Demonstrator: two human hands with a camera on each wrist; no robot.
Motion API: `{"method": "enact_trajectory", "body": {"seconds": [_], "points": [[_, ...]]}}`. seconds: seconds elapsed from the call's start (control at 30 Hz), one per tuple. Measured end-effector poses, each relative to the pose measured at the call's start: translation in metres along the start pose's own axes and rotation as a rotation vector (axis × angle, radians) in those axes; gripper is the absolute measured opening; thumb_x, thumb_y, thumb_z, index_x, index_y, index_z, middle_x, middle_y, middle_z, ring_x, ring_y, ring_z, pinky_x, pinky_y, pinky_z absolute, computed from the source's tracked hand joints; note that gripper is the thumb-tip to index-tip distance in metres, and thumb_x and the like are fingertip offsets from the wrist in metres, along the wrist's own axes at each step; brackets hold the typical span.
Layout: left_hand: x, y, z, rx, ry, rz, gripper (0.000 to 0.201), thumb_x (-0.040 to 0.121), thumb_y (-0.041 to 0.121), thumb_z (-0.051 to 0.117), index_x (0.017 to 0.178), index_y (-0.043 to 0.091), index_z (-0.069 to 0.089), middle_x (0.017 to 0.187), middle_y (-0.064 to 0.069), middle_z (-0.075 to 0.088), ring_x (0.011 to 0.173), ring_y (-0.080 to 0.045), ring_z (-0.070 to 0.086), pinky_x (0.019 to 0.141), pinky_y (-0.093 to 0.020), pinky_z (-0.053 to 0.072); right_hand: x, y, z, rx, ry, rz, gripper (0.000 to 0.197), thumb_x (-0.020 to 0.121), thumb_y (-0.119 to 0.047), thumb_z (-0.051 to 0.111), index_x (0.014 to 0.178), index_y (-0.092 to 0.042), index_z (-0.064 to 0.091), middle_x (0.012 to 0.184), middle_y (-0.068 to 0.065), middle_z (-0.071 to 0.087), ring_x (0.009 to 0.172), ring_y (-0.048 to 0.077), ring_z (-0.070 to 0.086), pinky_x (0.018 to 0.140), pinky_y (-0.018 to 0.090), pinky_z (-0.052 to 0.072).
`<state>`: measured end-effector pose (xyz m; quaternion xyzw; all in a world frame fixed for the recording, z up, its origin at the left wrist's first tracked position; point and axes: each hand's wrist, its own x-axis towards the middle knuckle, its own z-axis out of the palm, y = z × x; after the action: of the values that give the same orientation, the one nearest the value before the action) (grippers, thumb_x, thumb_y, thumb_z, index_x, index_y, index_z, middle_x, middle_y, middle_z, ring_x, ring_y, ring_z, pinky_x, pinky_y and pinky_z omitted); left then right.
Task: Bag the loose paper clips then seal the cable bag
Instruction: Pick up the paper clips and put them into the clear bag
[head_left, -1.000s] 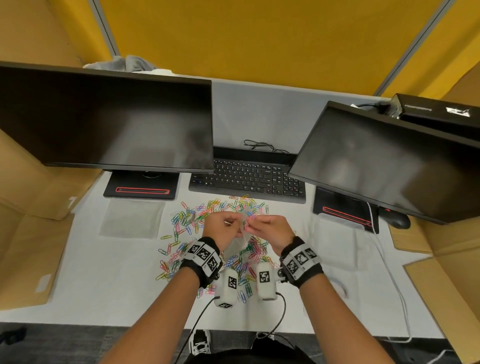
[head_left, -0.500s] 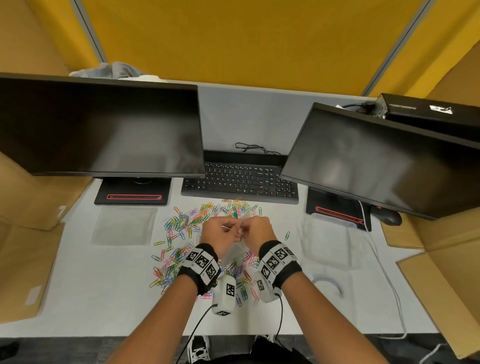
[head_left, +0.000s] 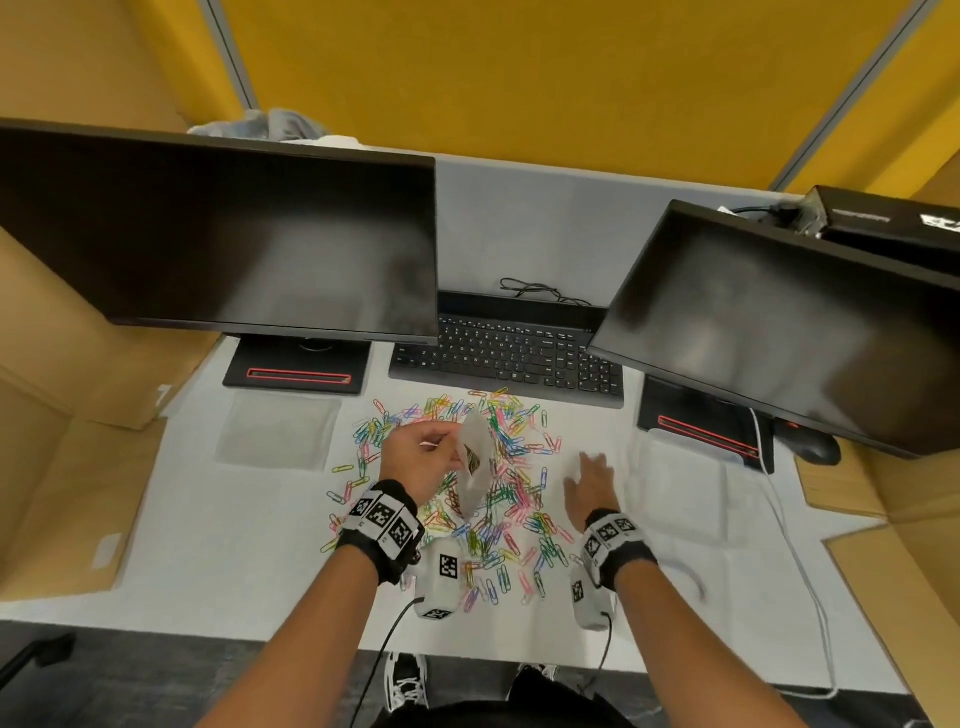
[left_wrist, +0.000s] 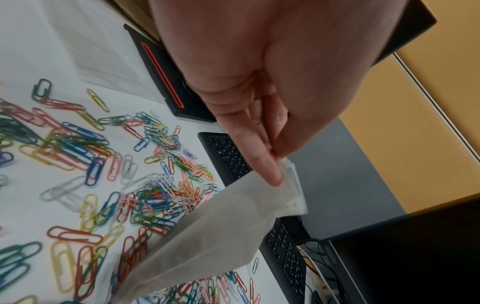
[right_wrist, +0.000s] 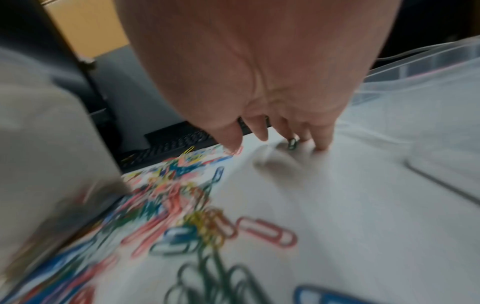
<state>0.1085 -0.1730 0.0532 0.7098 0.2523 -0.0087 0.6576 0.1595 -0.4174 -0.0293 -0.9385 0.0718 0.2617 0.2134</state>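
From my feed, left hand (head_left: 418, 462) pinches the small clear bag (head_left: 475, 465) by its top edge above the paper clips (head_left: 498, 499) scattered on the bench (head_left: 208, 545). Right hand (head_left: 589, 486) fingers (right_wrist: 323, 136) spread loose, touching bench beside a green clip (right_wrist: 292, 143).

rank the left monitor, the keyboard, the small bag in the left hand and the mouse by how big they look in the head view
1. left monitor, by far the largest.
2. keyboard, partly hidden under both monitors.
3. small bag, pinched by the left hand; held above the desk, so nearness may enlarge it.
4. mouse, partly hidden; close to the bag in apparent size, so that order is unsure.
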Motion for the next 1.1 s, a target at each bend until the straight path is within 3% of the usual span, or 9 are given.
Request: {"method": "enact_trajectory", "body": {"seconds": [0.17, 0.27, 0.47, 0.6, 0.67, 0.73, 0.8, 0.9, 1.1], "points": [[-0.001, -0.003, -0.003, -0.027, 0.018, -0.014, 0.011, 0.085, 0.002, 0.072, 0.094, 0.007, 0.077, 0.091, -0.012, 0.074, 0.069, -0.020, 0.075, 0.065, -0.035, 0.063, -0.017, -0.024, 0.033, -0.098, -0.028, -0.373, 0.053, 0.099, -0.018, 0.038, 0.150, -0.025, 0.022, 0.160, 0.012, 0.005, 0.147, 0.036, 0.004, 0.118, 0.045, 0.015], [-0.001, -0.003, -0.004, -0.020, 0.017, -0.017, 0.012, 0.085, 0.001, 0.072, 0.095, 0.005, 0.077, 0.090, -0.011, 0.074, 0.069, -0.019, 0.075, 0.065, -0.034, 0.063, -0.023, -0.030, 0.038, -0.318, 0.012, -0.547, 0.060, 0.087, 0.003, 0.049, 0.142, -0.021, 0.040, 0.156, 0.007, 0.021, 0.141, 0.035, 0.024, 0.111, 0.042, 0.037], [-0.005, -0.004, -0.004, -0.022, -0.007, -0.017, 0.011, 0.086, 0.003, 0.072, 0.095, 0.007, 0.077, 0.091, -0.012, 0.073, 0.072, -0.024, 0.075, 0.065, -0.033, 0.063, -0.015, -0.021, 0.035, -0.444, 0.087, -0.592, 0.047, 0.084, 0.010, 0.050, 0.125, -0.011, 0.061, 0.122, 0.009, 0.058, 0.110, 0.026, 0.056, 0.092, 0.029, 0.050], [-0.006, -0.004, 0.000, -0.019, -0.013, -0.014, 0.012, 0.086, 0.002, 0.071, 0.097, 0.005, 0.076, 0.092, -0.013, 0.073, 0.073, -0.025, 0.075, 0.065, -0.038, 0.063, -0.003, -0.019, 0.015, 0.006, 0.126, -0.272, 0.021, 0.083, -0.006, 0.067, 0.100, -0.014, 0.076, 0.100, 0.005, 0.072, 0.090, 0.021, 0.067, 0.086, 0.024, 0.052], [-0.006, -0.003, 0.003, -0.021, -0.028, -0.020, 0.012, 0.087, 0.000, 0.070, 0.094, 0.007, 0.077, 0.090, -0.013, 0.073, 0.072, -0.026, 0.075, 0.066, -0.038, 0.063, 0.001, -0.015, 0.001, 0.393, -0.013, -0.047, 0.021, 0.075, -0.008, 0.078, 0.095, -0.011, 0.077, 0.095, 0.003, 0.072, 0.089, 0.021, 0.069, 0.092, 0.031, 0.053], [-0.008, 0.000, 0.006, -0.024, -0.048, -0.020, 0.015, 0.087, -0.001, 0.069, 0.089, 0.012, 0.076, 0.089, -0.013, 0.072, 0.073, -0.027, 0.074, 0.066, -0.038, 0.063, -0.006, -0.017, -0.016, 0.880, -0.177, 0.114, 0.028, 0.074, 0.003, 0.076, 0.102, 0.003, 0.072, 0.098, 0.017, 0.071, 0.085, 0.027, 0.069, 0.084, 0.034, 0.058], [-0.009, 0.002, 0.009, -0.016, -0.060, -0.019, 0.018, 0.088, -0.002, 0.068, 0.086, 0.014, 0.075, 0.087, -0.011, 0.071, 0.075, -0.028, 0.074, 0.066, -0.036, 0.063, -0.021, -0.027, -0.035, 1.209, -0.233, 0.122, 0.028, 0.079, 0.011, 0.067, 0.107, 0.012, 0.063, 0.103, 0.026, 0.066, 0.087, 0.029, 0.068, 0.073, 0.027, 0.060], [-0.009, 0.004, 0.014, -0.005, -0.071, -0.011, 0.023, 0.089, -0.003, 0.066, 0.082, 0.018, 0.074, 0.083, -0.004, 0.070, 0.076, -0.029, 0.074, 0.067, -0.039, 0.063, -0.042, -0.044, -0.060, 1.412, -0.331, 0.002, 0.029, 0.083, 0.005, 0.066, 0.112, 0.008, 0.060, 0.112, 0.023, 0.067, 0.105, 0.029, 0.066, 0.079, 0.025, 0.058], [-0.006, 0.001, 0.026, 0.038, -0.112, -0.012, 0.016, 0.091, 0.000, 0.064, 0.101, 0.004, 0.074, 0.090, -0.014, 0.072, 0.074, -0.026, 0.075, 0.069, -0.038, 0.063, -0.072, -0.084, -0.071, 1.277, -0.372, -0.175, 0.013, 0.084, 0.007, 0.064, 0.097, 0.003, 0.067, 0.094, 0.016, 0.073, 0.086, 0.023, 0.071, 0.076, 0.026, 0.059]]}}
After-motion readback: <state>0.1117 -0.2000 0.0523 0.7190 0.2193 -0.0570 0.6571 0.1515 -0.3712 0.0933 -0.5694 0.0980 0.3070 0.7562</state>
